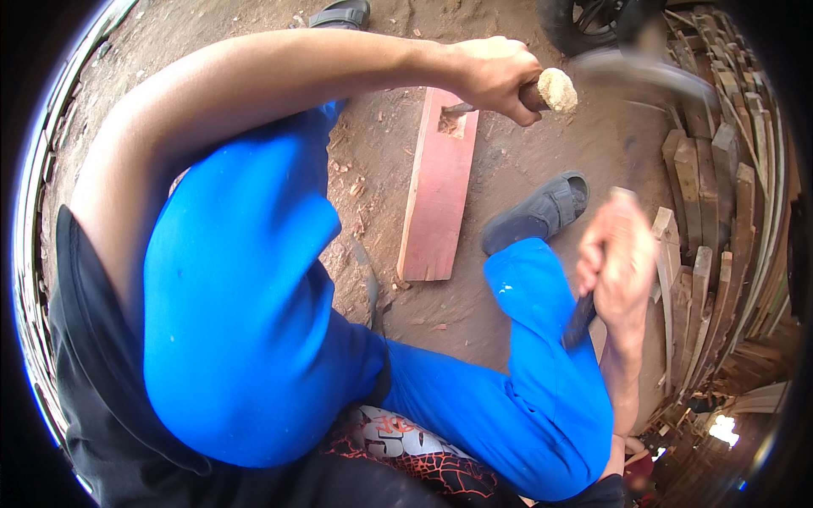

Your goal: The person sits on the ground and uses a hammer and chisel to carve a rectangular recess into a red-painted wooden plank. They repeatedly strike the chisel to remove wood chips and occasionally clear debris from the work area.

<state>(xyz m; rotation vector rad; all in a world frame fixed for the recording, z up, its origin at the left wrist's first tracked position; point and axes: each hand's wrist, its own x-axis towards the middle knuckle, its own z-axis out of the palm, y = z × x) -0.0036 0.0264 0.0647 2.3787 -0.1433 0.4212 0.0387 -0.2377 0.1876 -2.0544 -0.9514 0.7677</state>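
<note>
My left hand [500, 76] is closed around a chisel [533, 97] with a pale, frayed top; its blade reaches into the rough square recess [453, 125] near the far end of a reddish wooden plank [428, 229] lying on the ground. To the right, my right hand [614, 262] grips the dark handle [578, 326] of a hammer, raised and blurred by motion; its head [669, 76] appears as a grey streak at the upper right.
My blue-trousered legs [237, 296] and sandaled foot [533, 212] flank the plank. Wood shavings [356, 186] lie on the dirt floor [373, 152]. Stacked timber boards [703, 203] line the right side, below a black tyre [572, 25].
</note>
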